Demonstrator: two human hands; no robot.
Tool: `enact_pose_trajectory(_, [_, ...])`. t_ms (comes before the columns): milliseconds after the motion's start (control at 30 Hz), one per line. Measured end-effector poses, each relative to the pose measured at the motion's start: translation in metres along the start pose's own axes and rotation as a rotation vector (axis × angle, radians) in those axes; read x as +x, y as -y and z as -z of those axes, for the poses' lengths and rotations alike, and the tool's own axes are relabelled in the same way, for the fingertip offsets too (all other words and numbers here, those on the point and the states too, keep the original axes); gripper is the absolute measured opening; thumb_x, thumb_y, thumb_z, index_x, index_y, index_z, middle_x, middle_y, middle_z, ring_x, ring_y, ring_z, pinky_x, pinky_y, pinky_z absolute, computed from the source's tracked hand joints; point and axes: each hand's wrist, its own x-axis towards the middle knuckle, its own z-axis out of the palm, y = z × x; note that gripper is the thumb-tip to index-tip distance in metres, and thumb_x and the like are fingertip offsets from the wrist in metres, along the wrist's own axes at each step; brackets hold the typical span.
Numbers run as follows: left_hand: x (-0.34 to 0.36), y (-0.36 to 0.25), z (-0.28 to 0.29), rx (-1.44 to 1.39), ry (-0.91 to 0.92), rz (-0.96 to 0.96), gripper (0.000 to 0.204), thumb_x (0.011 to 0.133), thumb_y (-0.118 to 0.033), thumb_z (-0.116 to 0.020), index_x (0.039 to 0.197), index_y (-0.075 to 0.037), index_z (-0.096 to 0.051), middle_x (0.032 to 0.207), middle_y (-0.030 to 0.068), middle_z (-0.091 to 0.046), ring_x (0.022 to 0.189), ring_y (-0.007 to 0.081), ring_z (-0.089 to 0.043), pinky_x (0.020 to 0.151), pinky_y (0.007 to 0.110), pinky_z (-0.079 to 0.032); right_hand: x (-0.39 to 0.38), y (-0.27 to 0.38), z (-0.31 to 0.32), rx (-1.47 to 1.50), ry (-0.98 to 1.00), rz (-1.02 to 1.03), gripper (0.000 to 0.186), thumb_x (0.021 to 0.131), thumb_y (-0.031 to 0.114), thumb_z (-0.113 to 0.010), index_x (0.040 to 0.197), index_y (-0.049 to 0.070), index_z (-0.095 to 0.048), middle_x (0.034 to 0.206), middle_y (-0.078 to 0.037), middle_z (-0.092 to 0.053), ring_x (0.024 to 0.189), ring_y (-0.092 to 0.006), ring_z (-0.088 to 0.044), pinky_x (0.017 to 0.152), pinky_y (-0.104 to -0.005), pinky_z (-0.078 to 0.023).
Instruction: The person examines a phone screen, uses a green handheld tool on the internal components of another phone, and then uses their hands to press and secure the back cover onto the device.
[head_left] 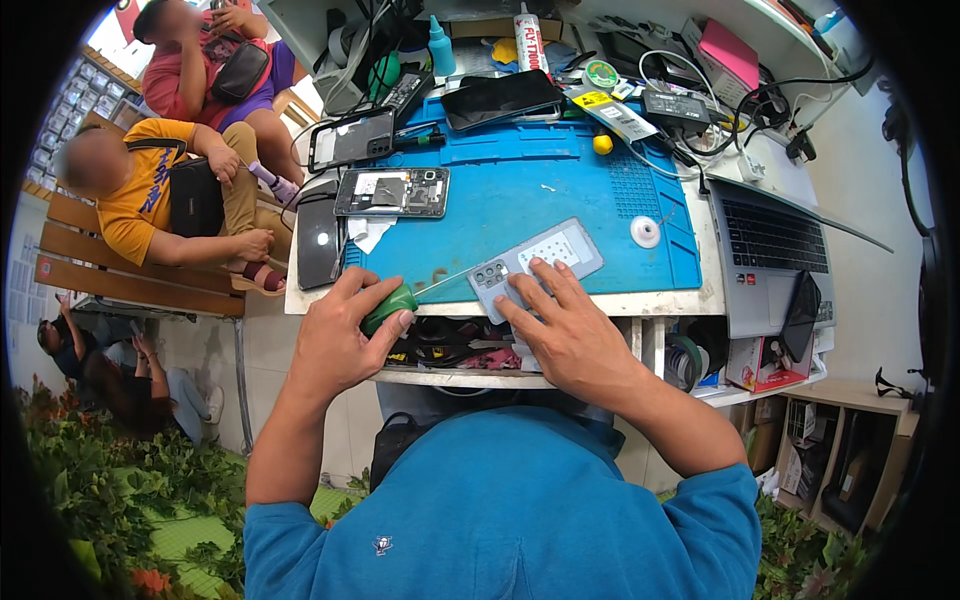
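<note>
In my left hand is a green bulb-shaped squeeze bottle, fingers and thumb closed round it. Its long thin metal needle points right, the tip beside the camera rings of a grey-blue phone back. Under my right hand that phone back lies tilted on the blue work mat, fingertips pressed on its face and held at its near edge. A white dotted patch shows on it. Whether it is a whole phone or only the cover, I cannot tell.
An opened phone with bare insides lies at the mat's left, beside a dark phone. Behind are a black phone, glue tube, blue bottle and cables. A laptop stands right; several people sit left.
</note>
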Motion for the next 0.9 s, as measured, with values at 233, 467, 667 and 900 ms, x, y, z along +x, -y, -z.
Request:
enact_pose_trajectory(233, [0.001,0.006,-0.006,0.025,-0.014,-0.027,0.041,0.103,-0.033,-0.088,0.132,-0.004,-0.087,0.117,0.0158,-0.078,0.094,0.0368,-0.081,0.083,0.046,-0.064,-0.001,0.000,-0.001,0.023,0.022,-0.013,0.059,0.105,0.011,-0.070,0.163,0.004,-0.060,0.165,-0.025,-0.056,0.164,-0.0520,-0.045,0.141,-0.0650,-0.033])
enact_pose_trajectory(467, [0.005,0.005,-0.010,0.035,-0.027,-0.035,0.040,0.103,-0.033,-0.088,0.131,-0.004,-0.087,0.116,0.0153,-0.077,0.093,0.0368,-0.080,0.083,0.046,-0.064,-0.002,0.000,-0.001,0.030,0.018,-0.010,0.059,0.105,0.011,-0.071,0.163,0.004,-0.060,0.166,-0.025,-0.056,0.165,-0.0520,-0.045,0.141,-0.0652,-0.033])
enact_pose_trajectory(667, [0.016,0.000,-0.013,0.026,-0.012,-0.039,0.038,0.103,-0.032,-0.088,0.130,-0.006,-0.087,0.115,0.0125,-0.077,0.090,0.0371,-0.080,0.081,0.047,-0.064,-0.001,-0.001,0.000,0.000,0.015,0.009,0.062,0.101,0.011,-0.073,0.162,0.002,-0.061,0.166,-0.025,-0.056,0.164,-0.0519,-0.046,0.141,-0.0657,-0.033])
enact_pose_trajectory(900, [0.024,-0.002,-0.014,0.024,-0.030,-0.084,0.040,0.102,-0.032,-0.089,0.132,-0.005,-0.087,0.116,0.0122,-0.078,0.087,0.0364,-0.081,0.080,0.047,-0.064,-0.001,-0.001,0.001,0.011,0.002,0.012,0.064,0.100,0.010,-0.074,0.162,0.002,-0.061,0.166,-0.026,-0.057,0.164,-0.0513,-0.047,0.141,-0.0656,-0.033])
